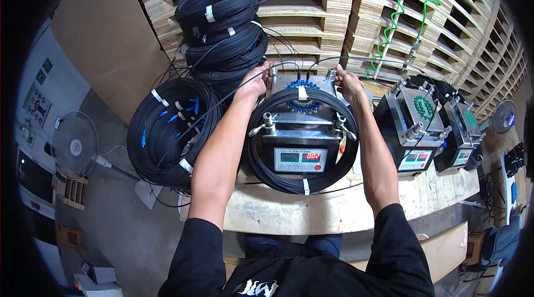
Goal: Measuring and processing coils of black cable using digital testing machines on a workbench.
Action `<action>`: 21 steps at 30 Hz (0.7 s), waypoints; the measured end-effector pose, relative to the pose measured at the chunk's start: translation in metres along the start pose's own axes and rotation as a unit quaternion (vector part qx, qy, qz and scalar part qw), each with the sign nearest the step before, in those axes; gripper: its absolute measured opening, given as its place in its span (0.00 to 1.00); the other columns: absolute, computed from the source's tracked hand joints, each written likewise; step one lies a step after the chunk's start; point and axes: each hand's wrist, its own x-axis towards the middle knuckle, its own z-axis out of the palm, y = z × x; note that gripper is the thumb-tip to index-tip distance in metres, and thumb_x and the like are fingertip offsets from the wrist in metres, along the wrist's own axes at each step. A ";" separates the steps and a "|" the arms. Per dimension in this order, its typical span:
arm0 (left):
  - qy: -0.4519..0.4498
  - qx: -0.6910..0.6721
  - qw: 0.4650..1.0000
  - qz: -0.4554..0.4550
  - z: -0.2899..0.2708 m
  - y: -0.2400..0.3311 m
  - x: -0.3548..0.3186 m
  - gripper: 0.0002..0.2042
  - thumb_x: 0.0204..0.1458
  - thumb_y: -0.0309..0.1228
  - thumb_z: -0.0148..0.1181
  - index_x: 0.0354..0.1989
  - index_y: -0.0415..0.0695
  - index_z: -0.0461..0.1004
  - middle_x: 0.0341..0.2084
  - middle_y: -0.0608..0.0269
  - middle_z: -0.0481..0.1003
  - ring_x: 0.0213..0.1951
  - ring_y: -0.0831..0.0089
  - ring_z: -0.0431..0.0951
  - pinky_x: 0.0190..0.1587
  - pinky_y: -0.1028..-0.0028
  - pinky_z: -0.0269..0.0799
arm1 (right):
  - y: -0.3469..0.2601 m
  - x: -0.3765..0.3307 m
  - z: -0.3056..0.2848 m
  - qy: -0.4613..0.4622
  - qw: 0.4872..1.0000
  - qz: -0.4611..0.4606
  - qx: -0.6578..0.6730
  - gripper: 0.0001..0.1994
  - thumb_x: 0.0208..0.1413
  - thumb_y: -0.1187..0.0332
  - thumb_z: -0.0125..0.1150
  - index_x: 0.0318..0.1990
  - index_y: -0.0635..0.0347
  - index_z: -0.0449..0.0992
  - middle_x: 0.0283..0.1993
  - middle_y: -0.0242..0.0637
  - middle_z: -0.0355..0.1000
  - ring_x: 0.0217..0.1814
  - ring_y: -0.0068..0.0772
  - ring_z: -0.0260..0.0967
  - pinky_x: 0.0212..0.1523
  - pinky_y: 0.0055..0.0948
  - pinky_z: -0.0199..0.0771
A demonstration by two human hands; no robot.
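Note:
A metal machine (300, 130) with a red digital display (301, 158) and wing-nut clamps stands on the wooden bench. A coil of black cable (303, 181), taped in white, lies looped around it. My left hand (255, 83) reaches to the machine's far left corner and grips the black cable beside a clamp post. My right hand (347, 83) is at the far right corner, fingers closed on the coil by the other post. Blue connectors (302, 84) sit in a fan between my hands.
Stacked black cable coils (222, 24) rise behind at the left, and another coil with blue connectors (167, 130) hangs off the bench's left side. Two similar machines (414, 122) stand to the right. Wooden pallets (334, 13) form the back wall. A fan (74, 144) stands far left.

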 end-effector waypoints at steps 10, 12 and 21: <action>0.033 0.373 0.924 0.083 0.010 0.010 -0.111 0.36 0.64 0.48 0.53 0.75 0.48 0.47 0.64 0.49 0.65 0.58 0.61 0.73 0.58 0.64 0.69 | -0.032 -0.104 0.033 0.050 0.991 -0.053 -0.110 0.32 0.66 0.40 0.47 0.66 0.54 0.63 0.38 0.34 0.74 0.34 0.24 0.71 0.36 0.28 0.71; -0.005 0.338 0.936 0.095 -0.002 0.010 -0.145 0.36 0.64 0.50 0.52 0.74 0.44 0.49 0.65 0.49 0.64 0.60 0.61 0.71 0.60 0.64 0.68 | -0.031 -0.130 0.046 0.024 0.981 -0.110 -0.155 0.33 0.69 0.41 0.40 0.68 0.59 0.63 0.54 0.44 0.73 0.56 0.35 0.70 0.57 0.32 0.67; -0.043 0.415 0.879 0.231 -0.013 -0.015 -0.177 0.33 0.67 0.56 0.40 0.66 0.39 0.65 0.62 0.52 0.68 0.62 0.68 0.68 0.68 0.71 0.54 | -0.005 -0.166 0.055 0.055 0.931 -0.258 -0.251 0.32 0.73 0.47 0.34 0.64 0.70 0.66 0.65 0.48 0.67 0.69 0.37 0.61 0.70 0.29 0.52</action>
